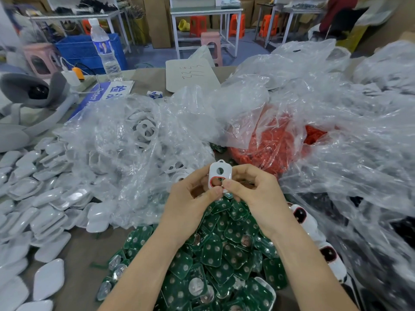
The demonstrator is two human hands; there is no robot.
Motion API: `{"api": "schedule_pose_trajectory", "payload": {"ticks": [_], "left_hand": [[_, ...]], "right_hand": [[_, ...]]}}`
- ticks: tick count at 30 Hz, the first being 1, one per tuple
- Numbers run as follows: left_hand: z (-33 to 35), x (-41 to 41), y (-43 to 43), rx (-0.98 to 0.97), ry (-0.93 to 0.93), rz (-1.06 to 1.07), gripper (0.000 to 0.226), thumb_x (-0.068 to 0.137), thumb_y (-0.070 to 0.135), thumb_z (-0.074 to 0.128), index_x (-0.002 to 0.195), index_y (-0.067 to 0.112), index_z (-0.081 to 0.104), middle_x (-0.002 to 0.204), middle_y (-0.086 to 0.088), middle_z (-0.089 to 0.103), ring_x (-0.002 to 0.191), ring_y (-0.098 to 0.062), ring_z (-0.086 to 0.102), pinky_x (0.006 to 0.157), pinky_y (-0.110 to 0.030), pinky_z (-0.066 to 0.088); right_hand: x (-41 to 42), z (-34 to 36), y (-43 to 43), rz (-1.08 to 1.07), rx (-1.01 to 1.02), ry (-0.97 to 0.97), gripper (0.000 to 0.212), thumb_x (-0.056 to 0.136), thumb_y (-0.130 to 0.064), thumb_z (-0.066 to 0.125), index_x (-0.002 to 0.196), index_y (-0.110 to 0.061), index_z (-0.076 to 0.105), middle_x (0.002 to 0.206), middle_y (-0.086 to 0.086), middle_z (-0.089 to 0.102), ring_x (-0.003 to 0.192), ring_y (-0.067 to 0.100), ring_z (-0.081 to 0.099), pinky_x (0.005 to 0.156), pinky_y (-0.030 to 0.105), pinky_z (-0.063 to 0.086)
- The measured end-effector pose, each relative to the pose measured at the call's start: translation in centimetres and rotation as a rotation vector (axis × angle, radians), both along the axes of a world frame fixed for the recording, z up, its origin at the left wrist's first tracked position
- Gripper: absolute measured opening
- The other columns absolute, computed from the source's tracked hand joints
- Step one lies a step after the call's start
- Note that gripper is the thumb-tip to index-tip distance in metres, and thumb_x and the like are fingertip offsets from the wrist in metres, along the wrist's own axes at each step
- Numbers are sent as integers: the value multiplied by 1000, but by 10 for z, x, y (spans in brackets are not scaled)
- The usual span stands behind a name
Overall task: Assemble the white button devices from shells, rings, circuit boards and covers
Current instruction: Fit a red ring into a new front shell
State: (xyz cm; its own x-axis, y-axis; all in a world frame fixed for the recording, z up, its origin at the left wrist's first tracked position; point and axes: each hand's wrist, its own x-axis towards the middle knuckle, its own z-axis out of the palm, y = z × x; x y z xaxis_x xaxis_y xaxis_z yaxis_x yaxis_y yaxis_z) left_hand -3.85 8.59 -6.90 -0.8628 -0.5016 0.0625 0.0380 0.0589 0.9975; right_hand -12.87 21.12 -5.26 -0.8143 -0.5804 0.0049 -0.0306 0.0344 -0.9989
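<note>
A white shell point(216, 172) with two holes stands upright between my hands, a red ring seated in its lower hole. My left hand point(190, 198) grips the shell from the left, thumb near the ring. My right hand point(256, 194) pinches its right edge with curled fingers. Below my hands lies a heap of green circuit boards point(224, 261). White covers point(40, 209) are piled at the left. More white shells point(143, 129) show inside a clear bag, and red rings point(267, 149) fill another bag.
Finished white devices point(314, 230) with red-ringed dark buttons lie at the right beside crumpled clear plastic point(336, 135). A water bottle point(104, 48), a blue sign point(105, 93) and a white sheet point(190, 75) stand at the table's far side. Stools and benches are behind.
</note>
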Motion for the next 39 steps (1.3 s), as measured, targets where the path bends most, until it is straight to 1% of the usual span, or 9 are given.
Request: {"api": "schedule_pose_trajectory", "payload": {"ticks": [3,8,13,17,22,27,32,35,39], "left_hand": [[0,-1,2,72,-2,6,40,85,6,72,113,34,68,103,5,75,103,-19,68,91,-38,55],[4,1,1,56,2,-6,38,84,2,71,107,33,69,95,7,76,90,-12,71,74,-18,55],[8,1,1,205,26,-10,24,90,3,63,104,21,70,97,-1,76,92,-16,73,73,-19,57],[11,2,6,478,77,-84,35,84,32,60,111,12,69,107,-13,73,98,-25,71,80,-30,59],[14,3,14,757,98,-111,46,85,29,57,128,15,62,114,-15,71,99,-24,71,71,-24,59],[17,2,14,928,118,-140,35,84,28,63,117,19,71,110,-24,70,111,-30,66,74,-23,59],[18,1,21,926,78,-157,34,83,35,60,104,14,76,115,-25,68,107,-36,67,70,-25,60],[17,2,25,905,61,-238,31,87,23,60,114,17,72,118,-23,67,109,-36,66,74,-31,60],[15,3,30,872,49,-369,48,84,15,58,131,4,55,123,-21,66,112,-31,66,79,-29,59]], "right_hand": [[-1,4,3,24,10,29,19,78,-13,77,92,-23,72,86,-4,73,72,2,63,68,13,49],[1,2,0,15,18,52,21,79,-2,74,95,-15,70,87,3,73,74,3,64,66,14,50],[3,5,-2,-4,23,79,19,80,-6,75,94,-19,70,89,1,72,82,9,66,72,15,52],[12,13,-1,-8,143,381,19,81,-9,74,86,-26,69,86,-6,66,80,11,62,78,23,52],[28,35,35,-9,305,708,28,83,-23,72,111,-22,71,112,-11,60,95,-4,54,92,3,37],[3,61,155,-733,565,544,13,84,-23,70,72,-26,70,63,-17,64,60,1,61,55,3,41],[-29,30,219,-614,1143,154,11,84,-14,72,94,-12,76,77,7,70,75,26,64,72,34,51],[-40,12,211,-564,1163,233,19,85,-12,68,103,-13,74,99,14,72,91,30,65,82,35,52],[-45,8,212,-635,1071,274,14,85,-11,69,96,-15,77,91,10,74,79,27,65,75,31,50]]}}
